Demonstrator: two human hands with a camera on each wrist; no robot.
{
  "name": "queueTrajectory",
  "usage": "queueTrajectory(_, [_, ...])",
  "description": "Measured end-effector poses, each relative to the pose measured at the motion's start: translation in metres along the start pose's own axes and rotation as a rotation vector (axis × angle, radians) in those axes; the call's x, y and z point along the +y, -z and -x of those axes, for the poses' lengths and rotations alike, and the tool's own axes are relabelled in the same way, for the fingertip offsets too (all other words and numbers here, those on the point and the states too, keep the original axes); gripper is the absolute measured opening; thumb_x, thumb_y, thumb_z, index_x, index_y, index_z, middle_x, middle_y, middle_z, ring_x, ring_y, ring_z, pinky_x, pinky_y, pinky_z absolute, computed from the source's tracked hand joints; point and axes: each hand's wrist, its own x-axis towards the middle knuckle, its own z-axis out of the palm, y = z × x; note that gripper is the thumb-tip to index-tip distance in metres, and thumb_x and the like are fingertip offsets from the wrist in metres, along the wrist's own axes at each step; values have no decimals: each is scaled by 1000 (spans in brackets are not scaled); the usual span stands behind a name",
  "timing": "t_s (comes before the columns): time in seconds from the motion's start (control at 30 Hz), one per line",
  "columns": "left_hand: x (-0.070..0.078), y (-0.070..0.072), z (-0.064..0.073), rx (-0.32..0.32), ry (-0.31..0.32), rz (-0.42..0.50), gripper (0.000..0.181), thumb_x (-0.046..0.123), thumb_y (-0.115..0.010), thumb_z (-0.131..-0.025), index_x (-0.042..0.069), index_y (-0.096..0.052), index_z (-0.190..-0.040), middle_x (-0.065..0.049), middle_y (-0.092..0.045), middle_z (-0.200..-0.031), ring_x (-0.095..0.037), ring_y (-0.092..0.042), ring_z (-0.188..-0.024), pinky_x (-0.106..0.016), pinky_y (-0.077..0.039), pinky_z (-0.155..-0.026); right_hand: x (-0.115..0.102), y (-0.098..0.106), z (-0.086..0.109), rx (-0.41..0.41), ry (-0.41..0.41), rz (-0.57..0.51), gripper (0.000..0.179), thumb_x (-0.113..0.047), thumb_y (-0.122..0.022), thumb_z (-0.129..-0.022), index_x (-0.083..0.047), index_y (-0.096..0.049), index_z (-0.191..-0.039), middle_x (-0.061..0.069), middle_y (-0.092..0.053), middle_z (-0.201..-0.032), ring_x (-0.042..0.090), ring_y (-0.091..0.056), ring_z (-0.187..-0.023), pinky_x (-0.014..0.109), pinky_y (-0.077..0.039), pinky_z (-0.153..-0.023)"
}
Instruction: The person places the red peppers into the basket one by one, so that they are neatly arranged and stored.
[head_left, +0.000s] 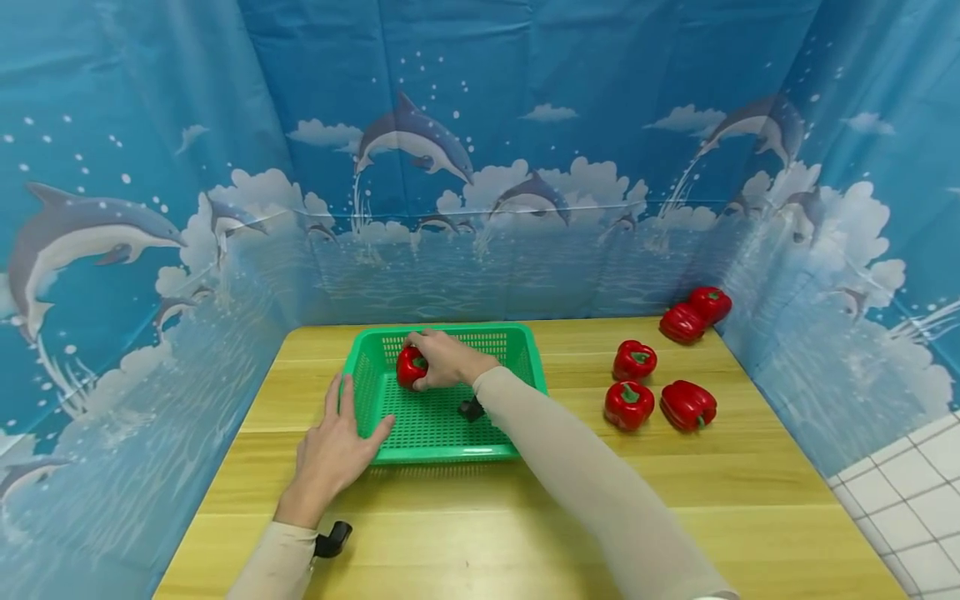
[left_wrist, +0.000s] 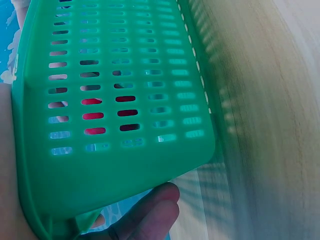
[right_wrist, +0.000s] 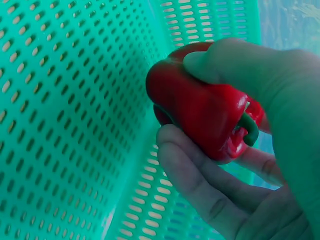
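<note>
A red bell pepper (head_left: 410, 367) with a green stem is in my right hand (head_left: 445, 361), inside the green plastic basket (head_left: 461, 454) towards its far left. In the right wrist view the thumb and fingers grip the bell pepper (right_wrist: 192, 102) from both sides, close to the perforated wall. My left hand (head_left: 333, 454) is at the basket's near left corner, its fingers extended along the outside and its thumb at the front rim. The left wrist view shows two fingertips (left_wrist: 165, 200) low beside the basket wall (left_wrist: 115, 175), with red showing through the slots.
On the right of the wooden table (head_left: 465, 533) are several more red bell peppers, with one pepper (head_left: 629, 405) upright and another pepper (head_left: 687, 405) on its side. Two peppers touch at the far right corner. A dolphin-print curtain (head_left: 480, 275) borders the table behind and at both sides.
</note>
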Motion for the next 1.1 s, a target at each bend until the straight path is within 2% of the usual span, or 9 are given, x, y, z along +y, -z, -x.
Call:
queueTrajectory(0.2, [1, -1, 0, -1, -2, -2, 118, 77, -57, -112, 9, 1, -189, -16, 2, -199, -24, -54, -52, -38, -41, -47, -2, -12, -10, 10, -12, 17, 77, -34, -95, -102, -12, -59, -167, 11, -70, -156, 28, -72, -140, 39, -65, -111])
queueTrajectory(0.43, [1, -1, 1, 8, -5, -7, 117, 77, -57, -112, 9, 1, -189, -16, 1, -199, -24, -51, -50, -38, -40, -46, -10, -20, -19, 6, -28, -61, 83, -30, -92, -105, -14, -53, -176, 12, -63, -169, 33, -61, -156, 46, -61, -122])
queueTrajectory(0.6, [0, -1, 1, 4, -2, -5, 117, 74, -59, -113, 9, 0, -189, -17, 2, -199, -24, -51, -49, -38, -40, -46, -12, -23, -20, 20, 3, -70, 80, -28, -89, -107, -20, -52, -177, 12, -59, -169, 32, -58, -156, 47, -59, -124])
queueTrajectory(0.9, [3, 0, 1, 0, 0, -5, 116, 74, -59, -113, 8, -1, -189, -18, 1, -198, -24, -52, -50, -38, -41, -46, -11, -19, -10, 20, -31, -77, 85, -31, -91, -105, -20, -50, -178, 15, -53, -175, 37, -55, -161, 55, -56, -128])
queueTrajectory(1.1, [0, 1, 1, -8, -4, -9, 117, 75, -58, -113, 6, 0, -188, -19, 2, -198, -25, -56, -56, -39, -42, -48, -8, -13, 2, 19, -48, -77, 83, -30, -90, -107, -20, -49, -178, 16, -49, -178, 37, -54, -163, 56, -56, -127])
